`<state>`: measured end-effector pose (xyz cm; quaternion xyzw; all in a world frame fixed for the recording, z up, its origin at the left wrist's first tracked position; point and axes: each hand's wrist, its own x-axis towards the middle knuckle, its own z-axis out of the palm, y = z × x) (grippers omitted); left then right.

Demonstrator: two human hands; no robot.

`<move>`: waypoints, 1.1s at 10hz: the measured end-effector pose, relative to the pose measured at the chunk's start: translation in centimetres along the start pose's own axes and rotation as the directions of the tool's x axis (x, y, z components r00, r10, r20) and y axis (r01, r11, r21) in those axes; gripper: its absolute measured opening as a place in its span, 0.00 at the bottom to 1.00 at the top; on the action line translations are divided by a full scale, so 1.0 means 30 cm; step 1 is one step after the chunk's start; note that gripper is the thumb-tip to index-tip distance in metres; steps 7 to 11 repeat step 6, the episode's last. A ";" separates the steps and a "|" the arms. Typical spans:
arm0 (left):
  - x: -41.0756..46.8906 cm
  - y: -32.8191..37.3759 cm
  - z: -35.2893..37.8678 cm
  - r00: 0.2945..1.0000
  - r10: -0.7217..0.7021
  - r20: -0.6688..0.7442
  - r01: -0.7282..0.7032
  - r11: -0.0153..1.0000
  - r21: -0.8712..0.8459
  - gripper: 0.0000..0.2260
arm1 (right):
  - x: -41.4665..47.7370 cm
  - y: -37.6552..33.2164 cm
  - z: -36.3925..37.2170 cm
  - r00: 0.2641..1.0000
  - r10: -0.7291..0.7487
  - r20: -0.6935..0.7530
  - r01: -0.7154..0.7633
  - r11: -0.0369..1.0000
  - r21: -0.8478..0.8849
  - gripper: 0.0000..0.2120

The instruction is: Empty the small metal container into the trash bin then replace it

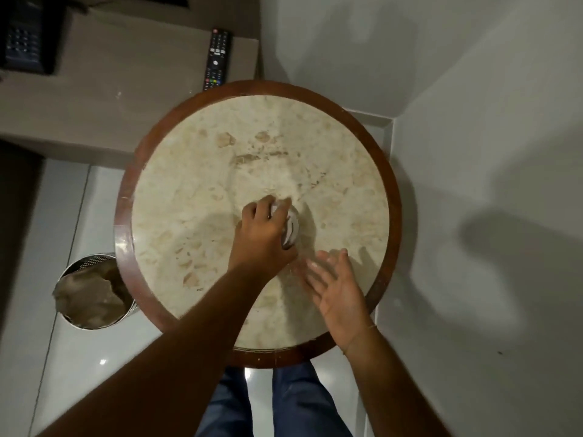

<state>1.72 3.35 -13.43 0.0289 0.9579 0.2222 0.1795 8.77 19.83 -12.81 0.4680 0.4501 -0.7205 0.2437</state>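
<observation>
A small shiny metal container (291,228) stands near the middle of the round marble-topped table (202,171). My left hand (263,234) covers it from the left, with fingers curled over its rim and gripping it. Just to its lower right, my right hand (336,285) hovers flat with fingers spread and holds nothing. The metal trash bin (91,291), lined with a brownish bag, stands on the floor to the left of the table, partly under its edge.
A grey desk (126,105) runs behind the table at upper left, with a TV remote (217,59) and a black telephone (26,36) on it. White walls close the corner at right. My legs in jeans (293,405) stand below the table.
</observation>
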 end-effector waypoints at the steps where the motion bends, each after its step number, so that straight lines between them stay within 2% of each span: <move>1: 0.041 0.004 0.035 0.999 0.039 -0.011 -0.038 0.995 0.096 0.42 | 0.000 0.001 -0.048 1.000 -0.010 -0.023 0.010 1.000 0.000 0.25; 3: 0.069 -0.001 0.079 0.999 0.034 0.007 -0.034 0.990 0.135 0.44 | 0.000 -0.016 -0.126 0.997 -0.041 -0.060 0.042 0.999 0.011 0.24; 4: 0.043 -0.007 0.093 1.000 0.012 0.015 -0.014 0.988 0.151 0.49 | -0.001 -0.018 -0.130 0.995 -0.068 -0.074 0.065 0.997 -0.042 0.24; 5: 0.018 -0.006 0.039 0.999 -0.048 0.025 0.044 0.986 0.164 0.56 | -0.031 -0.062 -0.090 0.985 -0.156 -0.080 0.135 0.966 -0.219 0.22; 6: -0.101 -0.008 -0.033 1.000 0.014 0.013 -0.016 0.991 0.135 0.55 | -0.119 -0.084 -0.048 0.910 -0.413 -0.040 0.314 0.748 -0.585 0.14; 11: -0.101 -0.008 -0.033 1.000 0.014 0.013 -0.016 0.991 0.135 0.55 | -0.119 -0.084 -0.048 0.910 -0.413 -0.040 0.314 0.748 -0.585 0.14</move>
